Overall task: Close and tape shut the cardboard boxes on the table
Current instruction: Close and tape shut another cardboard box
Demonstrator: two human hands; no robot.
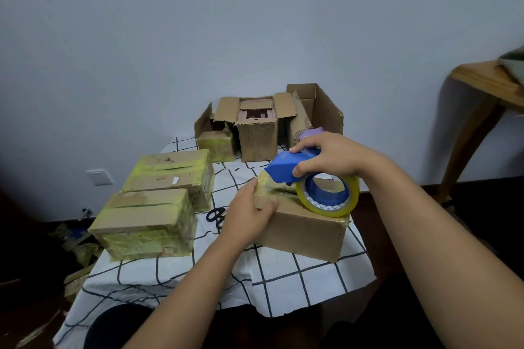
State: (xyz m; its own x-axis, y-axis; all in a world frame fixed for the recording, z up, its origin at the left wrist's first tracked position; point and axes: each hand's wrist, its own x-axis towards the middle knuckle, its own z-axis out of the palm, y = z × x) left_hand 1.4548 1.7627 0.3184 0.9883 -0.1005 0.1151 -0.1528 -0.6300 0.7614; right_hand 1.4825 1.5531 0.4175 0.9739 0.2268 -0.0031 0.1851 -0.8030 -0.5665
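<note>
Now our right hand (pixel 326 160) grips the tape dispenser (pixel 300 173) over the box (pixel 306 231) at the desk's (pixel 255 278) right edge; left hand (pixel 249 217) clasps its stiff, light corner.

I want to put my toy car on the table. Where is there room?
The bare checked tablecloth at the near edge, in front of the two taped cardboard boxes and the brown cardboard box being taped, is free. The back is crowded with open cardboard boxes; black scissors fill the middle gap.
</note>
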